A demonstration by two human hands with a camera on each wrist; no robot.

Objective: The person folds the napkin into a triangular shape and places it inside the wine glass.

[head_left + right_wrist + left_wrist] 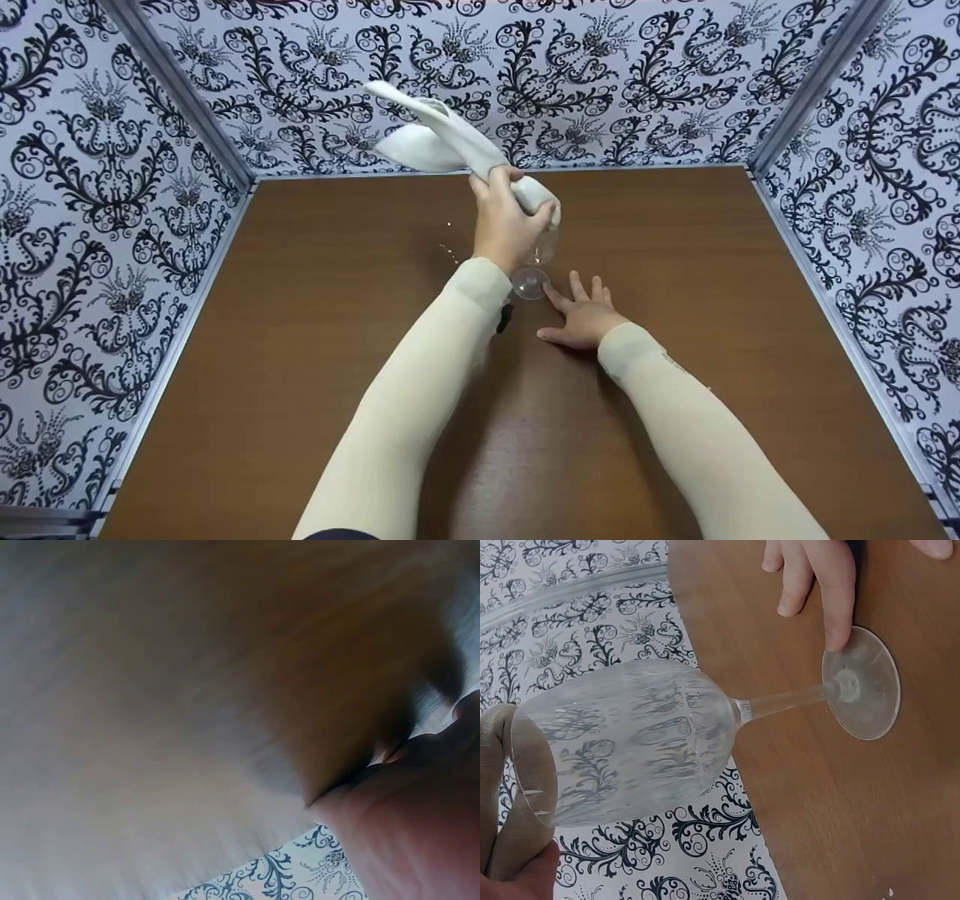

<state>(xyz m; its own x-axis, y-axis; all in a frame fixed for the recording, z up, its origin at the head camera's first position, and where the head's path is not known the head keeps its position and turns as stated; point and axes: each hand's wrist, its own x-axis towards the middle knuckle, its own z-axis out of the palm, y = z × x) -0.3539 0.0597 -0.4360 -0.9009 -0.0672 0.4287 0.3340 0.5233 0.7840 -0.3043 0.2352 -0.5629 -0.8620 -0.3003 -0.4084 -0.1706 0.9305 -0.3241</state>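
Note:
A clear wine glass (630, 746) stands upright on the brown table, its round foot (530, 283) flat on the wood. My left hand (504, 221) grips a white cloth (465, 142) above the glass. In the left wrist view the cloth (525, 799) is at the rim of the bowl; how far it reaches inside is hard to tell. My right hand (585, 319) lies with fingers spread on the table, one fingertip (838, 634) touching the glass's foot. The right wrist view is blurred and shows only part of that hand (420, 825).
The brown table (337, 300) extends on every side of the glass. Small pale specks (450, 251) lie on it left of the glass. Walls with a black-and-white scroll pattern (315, 67) and grey metal edges enclose the table at the back and both sides.

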